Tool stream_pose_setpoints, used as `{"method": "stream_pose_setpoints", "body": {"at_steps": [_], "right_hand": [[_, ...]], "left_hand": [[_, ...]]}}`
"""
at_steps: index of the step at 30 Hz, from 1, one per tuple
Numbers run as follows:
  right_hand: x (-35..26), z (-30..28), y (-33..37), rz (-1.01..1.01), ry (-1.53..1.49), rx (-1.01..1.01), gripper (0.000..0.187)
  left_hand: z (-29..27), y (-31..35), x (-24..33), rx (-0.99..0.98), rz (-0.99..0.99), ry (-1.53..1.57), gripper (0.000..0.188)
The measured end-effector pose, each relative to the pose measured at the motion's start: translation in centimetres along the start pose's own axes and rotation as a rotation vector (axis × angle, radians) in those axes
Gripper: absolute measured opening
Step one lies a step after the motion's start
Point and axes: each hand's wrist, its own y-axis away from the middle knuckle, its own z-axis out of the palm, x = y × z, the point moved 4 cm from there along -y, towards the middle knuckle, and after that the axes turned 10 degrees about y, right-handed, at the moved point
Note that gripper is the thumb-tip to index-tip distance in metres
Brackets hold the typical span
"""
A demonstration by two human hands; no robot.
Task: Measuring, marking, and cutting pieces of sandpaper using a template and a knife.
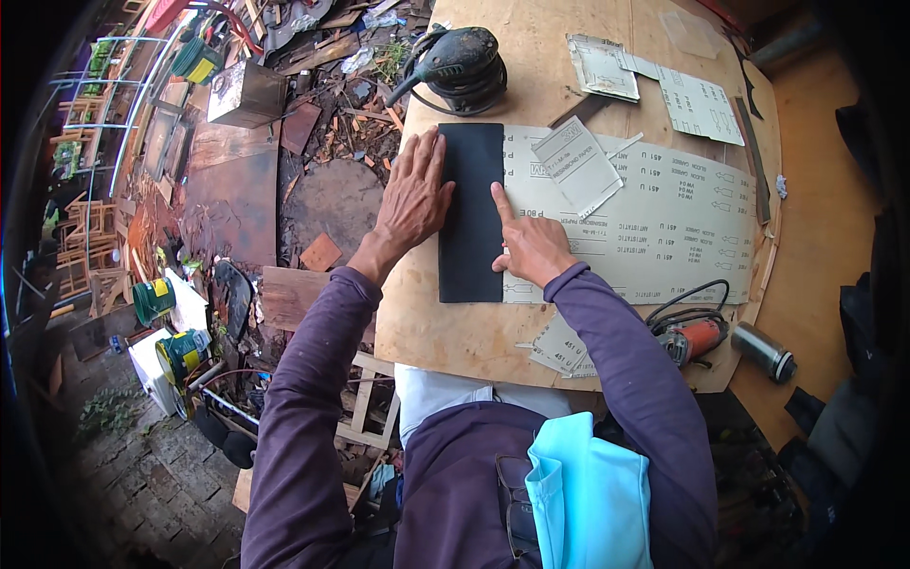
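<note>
A large sandpaper sheet [682, 242] lies on the plywood table, its pale printed backing up. At its left end, a strip folded over shows the black grit side [471, 213]. My left hand [414, 194] lies with fingers stretched out along the strip's left edge, fingertips near its upper corner. My right hand [533, 237] is at the strip's right edge, index finger pointing forward and touching the sheet there. Its thumb stands apart, the other fingers are curled under, and I see nothing held. A smaller cut sandpaper piece [578, 169] rests on top of the sheet.
On the plywood table [417, 332], a black corded sander [460, 66] stands beyond my hands. More sandpaper pieces [701, 104] lie at the far right. An orange power tool [695, 339] and a metal bottle [763, 351] are near right. Wood scraps [322, 251] litter the ground left.
</note>
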Motion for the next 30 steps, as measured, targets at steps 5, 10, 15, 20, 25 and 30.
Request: {"method": "stream_pose_setpoints", "body": {"at_steps": [5,10,15,20,25,30], "right_hand": [[0.4,0.1,0.3,0.029,0.031,-0.004,0.132],[-0.7,-0.2,-0.1,-0.004,0.025,0.001,0.132],[0.1,0.6,0.0,0.019,0.029,-0.021,0.132],[0.1,-0.2,0.0,0.016,0.039,0.026,0.129],[-0.1,-0.4,0.2,0.026,0.034,0.008,0.132],[-0.2,-0.5,0.5,0.050,0.024,-0.044,0.134]], "left_hand": [[-0.2,-3.0,-2.8,0.263,-0.239,0.052,0.066],[2.7,-5.6,-11.0,0.105,-0.789,0.843,0.081],[2.1,-7.3,-9.7,-0.009,-1.012,0.871,0.060],[1.3,-7.8,-7.6,-0.018,-0.853,0.570,0.088],[1.2,-4.5,-6.1,0.029,-0.972,0.543,0.099],[0.7,-3.8,-3.8,0.140,-0.869,0.278,0.098]]}}
